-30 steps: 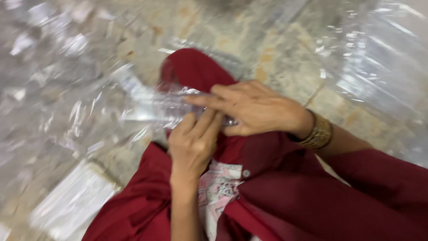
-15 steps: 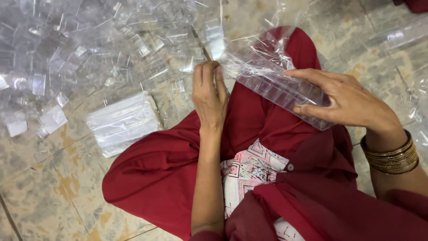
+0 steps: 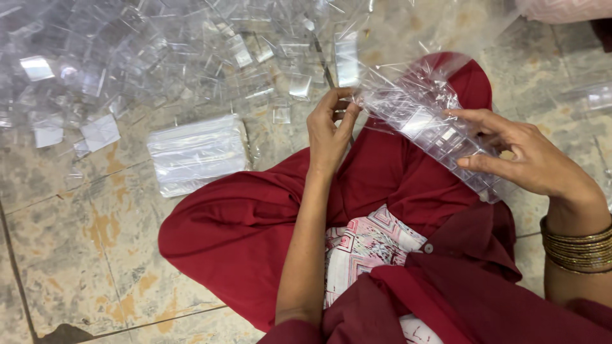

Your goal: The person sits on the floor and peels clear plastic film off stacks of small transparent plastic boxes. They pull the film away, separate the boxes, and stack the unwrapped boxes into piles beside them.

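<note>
A long row of small clear plastic boxes wrapped in a clear bag (image 3: 433, 130) lies slanted above my red-clothed knee (image 3: 408, 178). My right hand (image 3: 529, 156) grips the lower right part of this packed row between thumb and fingers. My left hand (image 3: 330, 130) pinches the bag's open end at the row's upper left tip. Gold bangles (image 3: 577, 245) circle my right wrist.
A heap of loose clear plastic boxes (image 3: 159, 57) covers the tiled floor (image 3: 83, 255) at the top left. A flat stack of clear bags (image 3: 197, 153) lies to the left of my knee. More clear plastic (image 3: 596, 99) sits at the right edge.
The camera has settled. My left hand rose from my knee to the upper end of the packed row and pinched the bag there. My right hand keeps its hold.
</note>
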`<state>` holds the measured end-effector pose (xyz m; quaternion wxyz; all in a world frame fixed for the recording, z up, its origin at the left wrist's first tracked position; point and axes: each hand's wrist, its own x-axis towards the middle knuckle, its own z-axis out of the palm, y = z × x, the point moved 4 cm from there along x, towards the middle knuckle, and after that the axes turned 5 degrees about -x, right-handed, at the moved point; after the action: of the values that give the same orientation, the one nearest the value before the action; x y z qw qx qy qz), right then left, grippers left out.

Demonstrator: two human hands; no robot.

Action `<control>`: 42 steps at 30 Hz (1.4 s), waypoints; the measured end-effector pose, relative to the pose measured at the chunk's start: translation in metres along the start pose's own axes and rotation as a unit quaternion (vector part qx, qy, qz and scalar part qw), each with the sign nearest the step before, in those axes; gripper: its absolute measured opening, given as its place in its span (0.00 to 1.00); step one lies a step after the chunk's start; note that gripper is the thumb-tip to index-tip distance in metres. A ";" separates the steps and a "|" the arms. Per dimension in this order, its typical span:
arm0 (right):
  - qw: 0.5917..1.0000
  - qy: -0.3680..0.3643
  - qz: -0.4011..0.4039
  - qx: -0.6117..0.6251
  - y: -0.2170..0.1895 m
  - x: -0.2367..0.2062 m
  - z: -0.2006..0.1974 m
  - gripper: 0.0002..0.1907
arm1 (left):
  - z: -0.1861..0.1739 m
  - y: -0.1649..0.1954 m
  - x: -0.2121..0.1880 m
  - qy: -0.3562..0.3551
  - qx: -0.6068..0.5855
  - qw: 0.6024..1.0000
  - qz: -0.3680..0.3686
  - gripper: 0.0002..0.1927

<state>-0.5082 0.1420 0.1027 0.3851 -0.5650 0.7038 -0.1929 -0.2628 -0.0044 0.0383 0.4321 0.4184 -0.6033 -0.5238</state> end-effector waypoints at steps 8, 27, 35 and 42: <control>1.000 -0.010 0.016 0.019 0.013 0.004 0.006 0.39 | 0.000 0.037 -0.026 0.003 0.261 0.938 0.226 0.20; 0.961 0.131 -0.065 -0.236 -0.077 0.010 0.031 0.34 | 0.057 0.091 -0.143 -0.291 0.204 0.914 0.198 0.10; 0.916 0.112 -0.117 -0.366 -0.092 0.005 0.064 0.44 | 0.023 0.100 -0.099 -0.042 0.260 0.959 0.100 0.34; 0.950 0.052 -0.184 -0.245 -0.069 -0.013 0.054 0.49 | 0.022 0.052 -0.105 -0.034 0.254 0.967 -0.016 0.18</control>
<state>-0.4214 0.1436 0.1219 0.1555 -0.7510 0.6322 -0.1106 -0.2576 0.1070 0.0798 0.2826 0.5061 -0.7237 -0.3745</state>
